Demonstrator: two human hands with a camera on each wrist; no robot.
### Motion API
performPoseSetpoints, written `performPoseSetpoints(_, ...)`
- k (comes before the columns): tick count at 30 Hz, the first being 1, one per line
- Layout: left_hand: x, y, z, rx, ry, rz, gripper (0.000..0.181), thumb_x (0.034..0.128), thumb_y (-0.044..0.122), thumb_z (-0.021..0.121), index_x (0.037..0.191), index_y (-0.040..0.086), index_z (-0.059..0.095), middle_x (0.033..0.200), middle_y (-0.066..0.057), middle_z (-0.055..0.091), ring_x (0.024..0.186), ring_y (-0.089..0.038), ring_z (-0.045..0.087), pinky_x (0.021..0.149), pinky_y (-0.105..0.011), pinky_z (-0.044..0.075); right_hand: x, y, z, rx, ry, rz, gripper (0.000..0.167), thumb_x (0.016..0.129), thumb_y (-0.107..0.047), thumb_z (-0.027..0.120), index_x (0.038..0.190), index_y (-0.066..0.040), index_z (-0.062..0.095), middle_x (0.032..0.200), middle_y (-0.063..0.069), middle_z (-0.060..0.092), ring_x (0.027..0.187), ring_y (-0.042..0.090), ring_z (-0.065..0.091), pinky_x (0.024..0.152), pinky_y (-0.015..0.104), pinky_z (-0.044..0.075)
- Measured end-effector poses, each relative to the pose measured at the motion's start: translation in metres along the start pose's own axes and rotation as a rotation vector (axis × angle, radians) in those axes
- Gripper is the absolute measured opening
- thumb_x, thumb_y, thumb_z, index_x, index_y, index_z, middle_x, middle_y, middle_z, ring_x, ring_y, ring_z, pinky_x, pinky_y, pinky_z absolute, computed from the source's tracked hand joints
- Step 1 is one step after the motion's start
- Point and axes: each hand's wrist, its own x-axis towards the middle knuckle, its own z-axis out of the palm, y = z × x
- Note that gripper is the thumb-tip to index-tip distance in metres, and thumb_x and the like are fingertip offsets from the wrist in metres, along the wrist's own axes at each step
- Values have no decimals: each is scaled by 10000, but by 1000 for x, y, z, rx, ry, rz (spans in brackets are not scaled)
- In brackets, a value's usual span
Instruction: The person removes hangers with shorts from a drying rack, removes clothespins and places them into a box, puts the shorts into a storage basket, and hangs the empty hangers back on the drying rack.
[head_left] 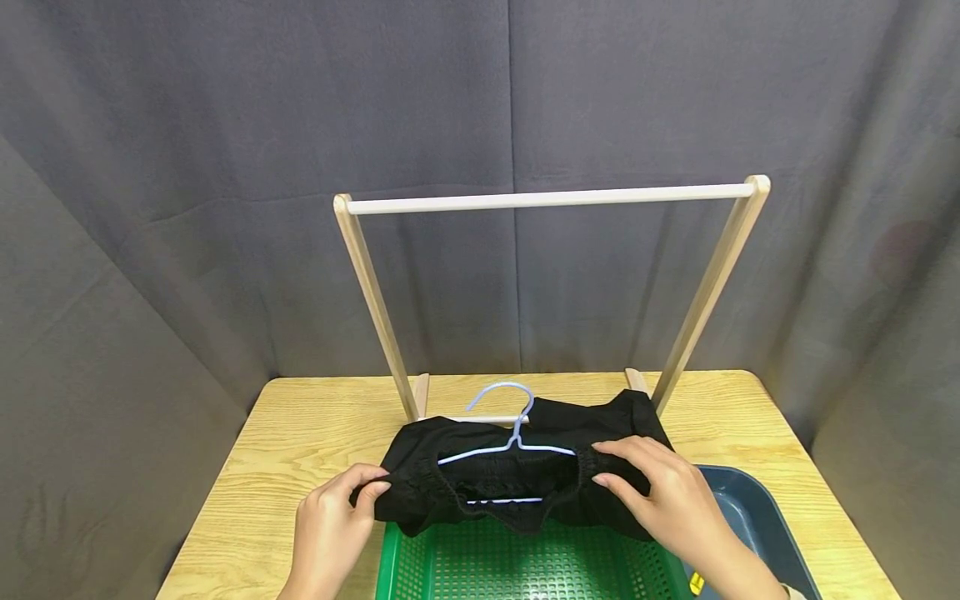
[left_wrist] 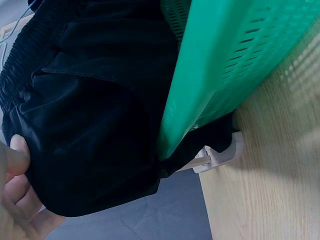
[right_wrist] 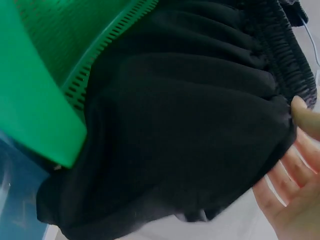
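Black elastic-waisted shorts [head_left: 600, 417] are spread over the far part of a green basket [head_left: 386, 567]. A pale lilac hanger [head_left: 517, 429] sits within their waist opening, its hook sticking up above the band and its lower bar showing inside. At the left side of the shorts, my left hand [head_left: 335, 517] pinches the cloth between thumb and fingers. My right hand [head_left: 667, 492] grips the right side by the waistband, thumb in front and fingers behind, as the right wrist view shows. The hanger's two ends are hidden in the cloth.
Behind the shorts stands a wooden rack with a white crossbar [head_left: 551, 200]. A dark blue tray [head_left: 757, 508] is at the right of the basket, with a small yellow item [head_left: 697, 582] by it. Grey curtains surround the wooden table [head_left: 247, 500].
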Motion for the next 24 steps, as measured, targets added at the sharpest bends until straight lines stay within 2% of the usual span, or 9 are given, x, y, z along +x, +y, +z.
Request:
performPoseSetpoints(8, 0, 0, 0, 3, -18, 3, 168, 722, 126, 858, 840, 161, 744, 816, 17, 738, 691, -205, 707, 588, -402, 541, -1, -2, 5, 32, 72, 11, 370, 682, -75, 864, 996, -231, 747, 897, -170, 658, 656, -21, 524, 576, 150, 413)
performPoseSetpoints(15, 3, -2, -3, -5, -39, 36, 167, 742, 137, 854, 866, 188, 756, 837, 41, 738, 688, -175, 702, 577, -371, 536, -1, -3, 7, 70, 87, 48, 322, 691, -71, 864, 961, -213, 761, 861, -196, 624, 577, -47, 437, 531, 137, 380)
performPoseSetpoints(20, 7, -2, -3, -48, -52, 88, 226, 705, 95, 882, 883, 200, 792, 853, 67, 743, 685, -113, 700, 577, -312, 540, 1, -5, 6, 79, 100, 63, 322, 679, -60, 868, 940, -218, 767, 832, -197, 609, 548, -57, 410, 504, 125, 363)
performPoseSetpoints(24, 13, 4, 0, -70, -52, 133, 265, 669, 70, 899, 876, 202, 797, 832, 87, 736, 681, -79, 691, 573, -281, 532, 3, -10, 7, 69, 134, 46, 332, 660, -57, 874, 921, -234, 771, 807, -184, 612, 540, -68, 408, 493, 123, 363)
